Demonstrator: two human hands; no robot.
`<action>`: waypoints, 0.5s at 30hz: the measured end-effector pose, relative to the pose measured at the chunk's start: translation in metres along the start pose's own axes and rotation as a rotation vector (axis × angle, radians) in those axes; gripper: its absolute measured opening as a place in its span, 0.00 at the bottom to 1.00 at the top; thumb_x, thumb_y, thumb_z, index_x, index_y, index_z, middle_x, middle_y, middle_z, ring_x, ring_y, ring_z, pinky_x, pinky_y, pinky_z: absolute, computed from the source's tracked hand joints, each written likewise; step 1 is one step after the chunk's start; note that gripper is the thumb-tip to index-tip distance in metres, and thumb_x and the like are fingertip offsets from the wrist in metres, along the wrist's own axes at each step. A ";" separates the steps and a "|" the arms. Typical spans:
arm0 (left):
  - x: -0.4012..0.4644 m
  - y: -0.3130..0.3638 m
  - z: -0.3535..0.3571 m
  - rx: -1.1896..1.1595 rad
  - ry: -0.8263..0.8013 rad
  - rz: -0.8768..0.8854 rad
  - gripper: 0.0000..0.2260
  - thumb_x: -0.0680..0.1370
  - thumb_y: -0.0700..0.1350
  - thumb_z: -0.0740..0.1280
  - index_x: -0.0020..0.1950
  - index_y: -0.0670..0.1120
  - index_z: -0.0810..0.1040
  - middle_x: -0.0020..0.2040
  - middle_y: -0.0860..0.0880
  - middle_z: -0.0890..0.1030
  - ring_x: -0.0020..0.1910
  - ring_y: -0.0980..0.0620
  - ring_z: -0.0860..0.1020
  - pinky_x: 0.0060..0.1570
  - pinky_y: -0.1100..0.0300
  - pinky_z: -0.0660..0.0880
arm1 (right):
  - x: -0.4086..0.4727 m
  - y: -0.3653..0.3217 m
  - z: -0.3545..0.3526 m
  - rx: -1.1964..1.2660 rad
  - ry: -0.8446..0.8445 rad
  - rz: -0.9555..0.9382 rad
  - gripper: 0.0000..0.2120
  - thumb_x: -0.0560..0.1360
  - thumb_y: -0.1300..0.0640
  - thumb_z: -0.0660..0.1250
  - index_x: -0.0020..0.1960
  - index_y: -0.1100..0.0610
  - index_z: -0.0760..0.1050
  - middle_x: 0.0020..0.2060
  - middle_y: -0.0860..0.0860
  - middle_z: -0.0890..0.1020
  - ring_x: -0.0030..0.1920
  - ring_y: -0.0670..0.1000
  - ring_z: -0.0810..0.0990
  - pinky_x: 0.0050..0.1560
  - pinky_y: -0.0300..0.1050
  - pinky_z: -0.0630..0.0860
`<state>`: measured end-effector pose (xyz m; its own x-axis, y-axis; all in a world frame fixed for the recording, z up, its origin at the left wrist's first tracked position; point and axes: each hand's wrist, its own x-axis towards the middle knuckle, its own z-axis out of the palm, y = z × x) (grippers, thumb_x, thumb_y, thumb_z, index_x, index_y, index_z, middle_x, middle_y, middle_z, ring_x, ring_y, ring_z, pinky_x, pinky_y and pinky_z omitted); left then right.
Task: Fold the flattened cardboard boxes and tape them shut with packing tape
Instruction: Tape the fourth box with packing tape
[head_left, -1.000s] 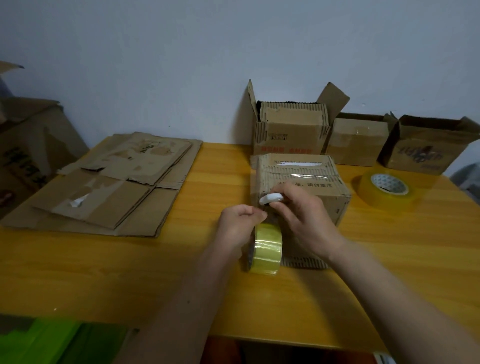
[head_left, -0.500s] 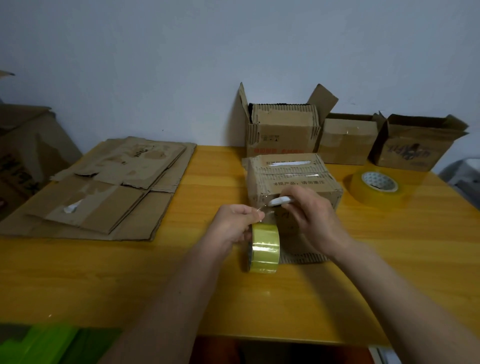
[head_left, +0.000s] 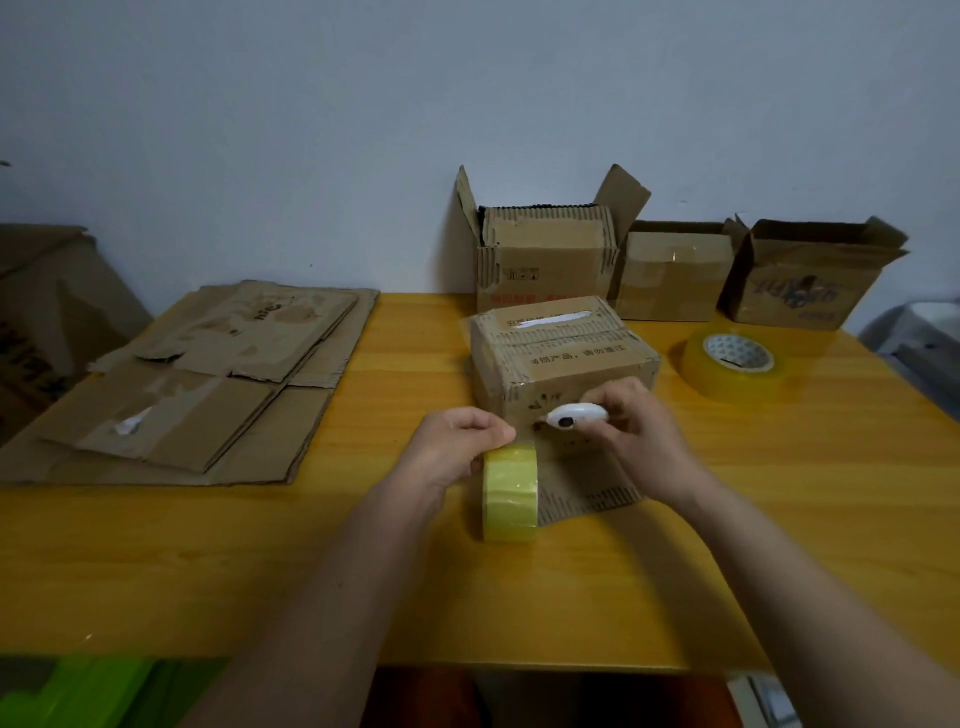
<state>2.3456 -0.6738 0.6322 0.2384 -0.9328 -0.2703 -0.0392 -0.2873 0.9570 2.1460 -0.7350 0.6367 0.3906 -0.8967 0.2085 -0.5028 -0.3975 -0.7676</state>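
Two hands are working at the near face of the folded box (head_left: 563, 364), which is sitting in the middle of the yellow surface (head_left: 208, 561). The left hand (head_left: 457, 447) is gripping the yellow tape roll (head_left: 510, 491), which is standing on edge just in front of the box, fingers curled over its top. The right hand (head_left: 631, 431) is pinching a small white cutter (head_left: 576, 415) and holding it against the box front, just above the roll.

Judging from this, the taping of this box is nearing its end: clear tape is already shining along the top seam, and the strip is being severed where it is running down the front. The strip itself is too clear to make out between roll and box. The next move is likely calling for a taut pull on the roll, a clean slice across the strip, then a press of the loose end flat onto the cardboard.

Plenty is waiting beyond that: a stack of flattened boxes (head_left: 208, 374) is lying at the left, three open boxes (head_left: 675, 270) are standing along the wall, and a spare tape roll (head_left: 732, 364) is resting flat at the right.
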 end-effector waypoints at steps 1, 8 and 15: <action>-0.001 0.000 0.002 0.010 0.014 0.018 0.03 0.73 0.40 0.74 0.41 0.47 0.83 0.41 0.50 0.83 0.42 0.52 0.78 0.46 0.57 0.76 | -0.003 0.003 -0.003 -0.007 -0.037 0.059 0.06 0.76 0.59 0.68 0.44 0.48 0.74 0.45 0.48 0.75 0.44 0.45 0.73 0.42 0.36 0.67; -0.010 -0.006 0.007 -0.031 0.093 0.105 0.05 0.72 0.39 0.75 0.45 0.45 0.82 0.42 0.49 0.82 0.41 0.54 0.79 0.42 0.62 0.75 | -0.031 0.065 -0.035 -0.012 -0.080 0.425 0.09 0.72 0.63 0.72 0.45 0.59 0.71 0.39 0.55 0.76 0.38 0.52 0.72 0.36 0.45 0.65; -0.028 -0.016 0.019 -0.059 0.139 0.196 0.05 0.72 0.36 0.74 0.42 0.45 0.82 0.40 0.51 0.83 0.39 0.59 0.79 0.43 0.68 0.76 | -0.026 0.052 -0.027 -0.401 0.137 0.281 0.10 0.73 0.57 0.71 0.50 0.55 0.72 0.50 0.52 0.77 0.50 0.53 0.74 0.47 0.47 0.73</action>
<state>2.3213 -0.6470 0.6227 0.3630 -0.9295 -0.0655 -0.0425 -0.0867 0.9953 2.0886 -0.7373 0.6083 0.1064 -0.9864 0.1255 -0.8408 -0.1566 -0.5182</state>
